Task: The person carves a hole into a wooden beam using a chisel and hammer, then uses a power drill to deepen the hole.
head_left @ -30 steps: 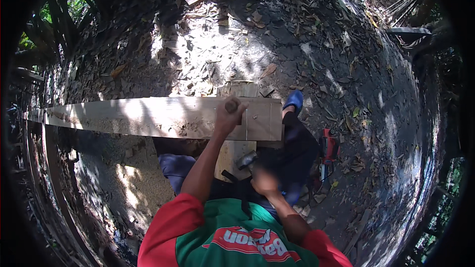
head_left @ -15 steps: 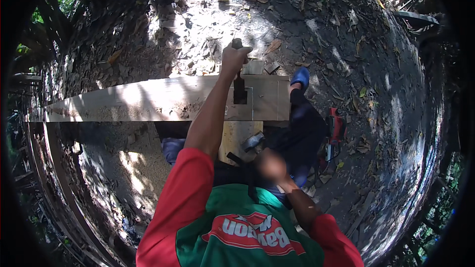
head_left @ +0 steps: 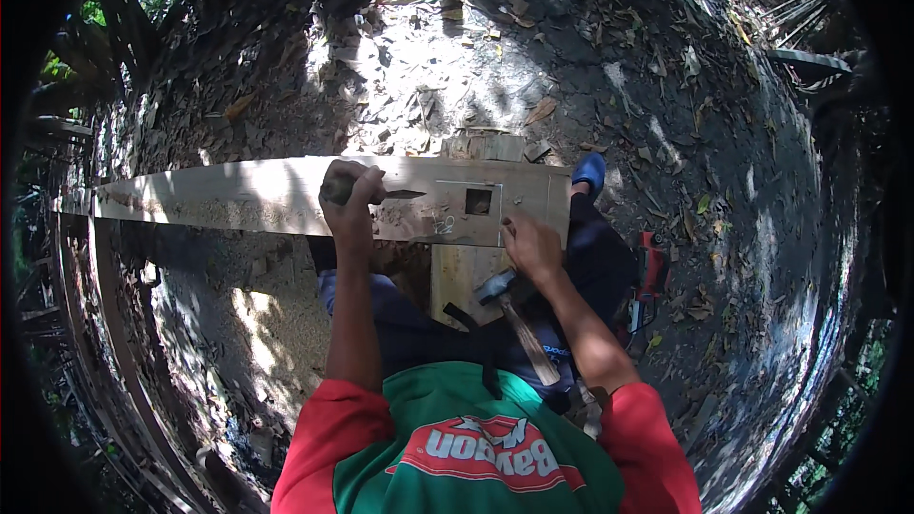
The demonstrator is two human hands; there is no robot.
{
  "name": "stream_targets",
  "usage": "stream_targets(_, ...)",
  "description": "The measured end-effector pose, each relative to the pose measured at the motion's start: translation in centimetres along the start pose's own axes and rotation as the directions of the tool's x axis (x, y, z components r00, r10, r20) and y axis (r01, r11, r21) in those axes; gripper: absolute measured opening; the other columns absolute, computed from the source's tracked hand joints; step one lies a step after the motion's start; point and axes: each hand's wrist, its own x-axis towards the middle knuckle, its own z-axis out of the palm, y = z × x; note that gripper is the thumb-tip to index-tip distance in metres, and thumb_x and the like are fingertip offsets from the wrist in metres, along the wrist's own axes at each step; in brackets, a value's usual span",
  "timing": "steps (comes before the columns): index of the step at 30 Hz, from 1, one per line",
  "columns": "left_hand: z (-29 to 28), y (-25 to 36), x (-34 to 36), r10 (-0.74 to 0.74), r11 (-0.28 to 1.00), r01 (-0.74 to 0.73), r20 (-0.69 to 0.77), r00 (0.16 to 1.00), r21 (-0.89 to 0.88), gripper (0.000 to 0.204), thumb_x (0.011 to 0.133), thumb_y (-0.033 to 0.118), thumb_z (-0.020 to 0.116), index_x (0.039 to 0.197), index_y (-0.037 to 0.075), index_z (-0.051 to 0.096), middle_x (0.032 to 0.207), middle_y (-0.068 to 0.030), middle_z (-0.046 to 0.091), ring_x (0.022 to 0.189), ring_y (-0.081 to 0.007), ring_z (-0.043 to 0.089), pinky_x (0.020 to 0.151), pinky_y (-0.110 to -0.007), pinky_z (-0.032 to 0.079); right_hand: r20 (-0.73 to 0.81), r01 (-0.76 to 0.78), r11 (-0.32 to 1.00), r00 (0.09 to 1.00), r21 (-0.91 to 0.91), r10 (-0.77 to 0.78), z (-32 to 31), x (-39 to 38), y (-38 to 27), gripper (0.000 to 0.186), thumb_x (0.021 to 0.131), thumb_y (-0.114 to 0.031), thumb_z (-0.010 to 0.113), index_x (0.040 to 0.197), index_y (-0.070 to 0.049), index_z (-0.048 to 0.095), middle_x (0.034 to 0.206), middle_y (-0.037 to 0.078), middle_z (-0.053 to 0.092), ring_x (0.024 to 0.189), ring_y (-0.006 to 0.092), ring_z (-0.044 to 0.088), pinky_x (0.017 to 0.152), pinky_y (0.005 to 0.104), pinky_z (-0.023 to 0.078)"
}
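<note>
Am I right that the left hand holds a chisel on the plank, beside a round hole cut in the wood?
Not quite. The head view shows the hole is square, not round. The rest holds: the left hand grips a chisel lying on the plank, its blade pointing toward that hole.

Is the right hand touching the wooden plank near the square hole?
Touching. The head view shows the right hand resting with its fingers on the near edge of the wooden plank, just below the square hole, with no gap visible.
</note>
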Motion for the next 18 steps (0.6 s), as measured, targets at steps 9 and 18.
stream_targets(9, -4.9, -2.1, -2.7, -0.022, 0.977, 0.030, -0.037, 0.999, 0.213, 0.018, 0.083, 0.007, 0.073, 0.080, 0.005, 0.055, 0.075, 0.0011, 0.056, 0.068, -0.0054, 0.051, 0.063, -0.021, 0.043, 0.448, 0.422, 0.806, 0.866, -0.416, -0.222, 5.8, 9.2, -0.7, 0.015, 0.078, -0.012, 0.059, 0.080, -0.008, 0.073, 0.083, 0.013, 0.071, 0.078, 0.0290, 0.071, 0.067, 0.0434, 0.056)
stream_targets(18, -4.6, -1.9, -1.0, -0.077, 0.969, 0.077, -0.010, 0.997, 0.234, 0.018, 0.083, 0.008, 0.073, 0.078, 0.005, 0.056, 0.073, 0.0018, 0.057, 0.064, -0.0046, 0.051, 0.059, -0.021, 0.042, 0.447, 0.528, 0.805, 0.809, -0.269, -0.382, 4.4, 9.9, 0.6, 0.016, 0.080, -0.015, 0.060, 0.086, -0.003, 0.068, 0.082, 0.014, 0.070, 0.072, 0.0296, 0.069, 0.060, 0.0447, 0.053)
